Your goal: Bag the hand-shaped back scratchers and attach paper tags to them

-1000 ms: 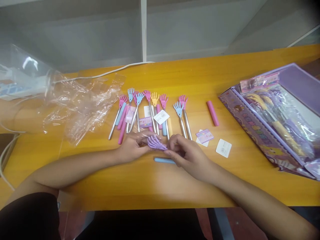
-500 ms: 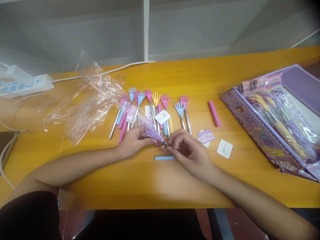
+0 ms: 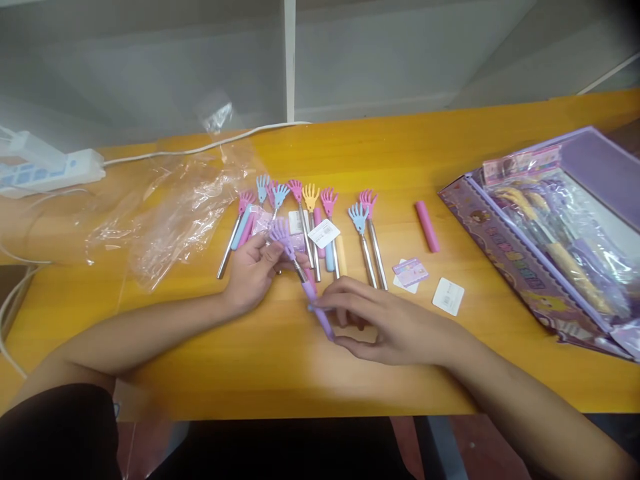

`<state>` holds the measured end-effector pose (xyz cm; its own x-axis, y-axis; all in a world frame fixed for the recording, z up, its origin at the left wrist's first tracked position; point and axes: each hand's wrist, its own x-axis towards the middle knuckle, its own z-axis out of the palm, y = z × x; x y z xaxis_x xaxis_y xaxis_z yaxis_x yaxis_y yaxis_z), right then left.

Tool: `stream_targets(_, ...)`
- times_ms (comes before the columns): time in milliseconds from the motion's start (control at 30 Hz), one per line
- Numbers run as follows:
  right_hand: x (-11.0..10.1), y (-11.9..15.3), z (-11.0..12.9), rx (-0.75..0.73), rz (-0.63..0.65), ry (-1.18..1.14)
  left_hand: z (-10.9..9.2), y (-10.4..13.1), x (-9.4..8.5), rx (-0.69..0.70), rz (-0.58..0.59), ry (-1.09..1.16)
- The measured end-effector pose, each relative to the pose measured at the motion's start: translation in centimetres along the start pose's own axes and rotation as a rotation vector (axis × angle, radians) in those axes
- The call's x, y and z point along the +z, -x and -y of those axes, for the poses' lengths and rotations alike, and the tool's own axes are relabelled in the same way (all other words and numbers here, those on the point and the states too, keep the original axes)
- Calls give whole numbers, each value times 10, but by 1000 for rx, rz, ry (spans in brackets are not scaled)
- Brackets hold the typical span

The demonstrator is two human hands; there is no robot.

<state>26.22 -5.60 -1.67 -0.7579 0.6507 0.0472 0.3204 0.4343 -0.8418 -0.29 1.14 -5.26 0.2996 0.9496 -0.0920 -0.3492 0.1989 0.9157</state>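
A purple hand-shaped back scratcher [image 3: 301,272] slants between my hands, its short metal shaft running into a purple handle. My left hand [image 3: 254,270] is closed on it just below the clawed head. At the handle, my right hand [image 3: 383,317] grips with thumb and fingers, the thumb near the lower end. Just beyond lie several back scratchers with blue, pink and yellow heads, including a blue one [image 3: 359,217] and a yellow one [image 3: 311,195]. Loose pink and blue handle sleeves and a white tag card [image 3: 323,233] lie among them.
On the right, an open purple display box [image 3: 515,260] holds wrapped back scratchers. A pink sleeve [image 3: 427,227], a purple card [image 3: 411,272] and a white card [image 3: 449,296] lie nearer. Clear plastic wrapping [image 3: 175,227] and a white power strip [image 3: 55,175] occupy the left.
The purple back scratcher has turned more upright, and its handle now shows. My right hand has moved from the neck down to the handle. The plastic wrapping has shifted shape slightly.
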Motion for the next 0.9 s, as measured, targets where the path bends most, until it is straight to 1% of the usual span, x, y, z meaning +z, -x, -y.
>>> stream_targets(67, -1, 1, 0, 1, 51, 82, -2, -3, 2, -24, -48, 22)
stream_targets(167, 0, 0, 0, -61, 91, 133, -5, -5, 4, -44, -69, 18)
stream_targets(300, 1, 0, 0, -106, 58, 67, -5, -2, 5, -50, -61, 7)
stream_targets(400, 2, -1, 2, -103, 65, 102, -5, 1, 5, -49, -62, 1)
stream_targets(500, 10, -3, 3, -137, 51, 288, -5, 1, 5, -63, -75, 1)
stream_targets(633, 29, -7, 2, -219, -10, 545, -4, 1, 3, -73, -85, 12)
stream_targets(767, 44, -11, -1, -301, -51, 662, -3, 1, 3, -84, -82, 9)
stream_targets(900, 51, -15, -3, -322, -96, 727, -5, 2, 5, -89, -65, 4)
